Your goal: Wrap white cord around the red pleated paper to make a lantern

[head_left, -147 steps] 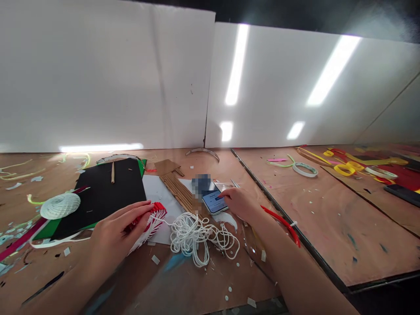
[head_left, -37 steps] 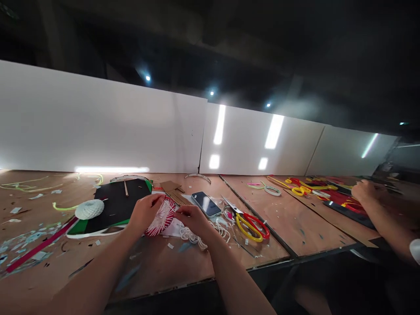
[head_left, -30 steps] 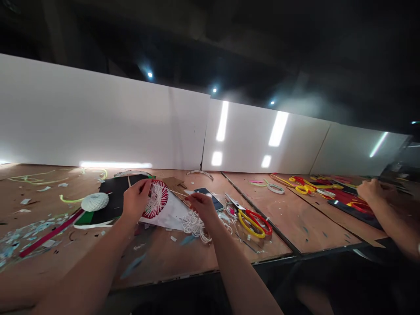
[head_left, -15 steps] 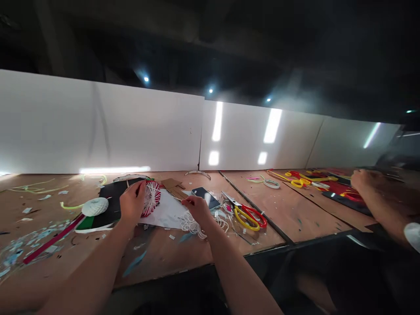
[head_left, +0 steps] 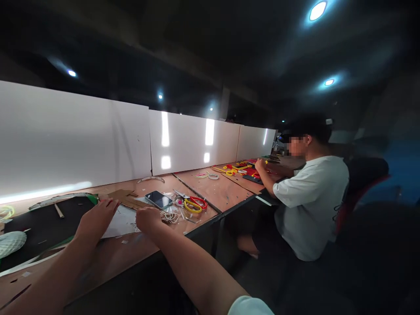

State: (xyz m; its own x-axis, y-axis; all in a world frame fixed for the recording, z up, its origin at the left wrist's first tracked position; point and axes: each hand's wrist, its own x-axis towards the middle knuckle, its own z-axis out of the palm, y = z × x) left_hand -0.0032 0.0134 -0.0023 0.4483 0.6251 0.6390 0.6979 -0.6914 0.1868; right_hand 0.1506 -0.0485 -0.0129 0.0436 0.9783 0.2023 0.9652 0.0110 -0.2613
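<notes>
My left hand [head_left: 97, 218] is closed above the white paper [head_left: 114, 224], its fingers pressed together near the brown cardboard pieces [head_left: 126, 199]. What it grips is hidden; a little red shows at the fingertips. A short way to the right, my right hand [head_left: 148, 221] is curled shut, back toward me, in front of the white string [head_left: 171, 216]. Its fingertips and anything in them are hidden. A dark phone [head_left: 159, 200] lies just beyond it. Scissors [head_left: 196, 204] with red and yellow handles rest further right.
A black sheet [head_left: 42, 218] with a thin stick [head_left: 59, 210] and a ball of white yarn [head_left: 12, 243] lies left. A white tape ring [head_left: 213, 176] sits further along the table. At right, a seated person [head_left: 311, 197] handles red and yellow material. White panels [head_left: 114, 135] line the back.
The view has swung to the right, bringing the other person into fuller sight. The red-and-white wound disc at my left hand is no longer visible. My hands have come closer together.
</notes>
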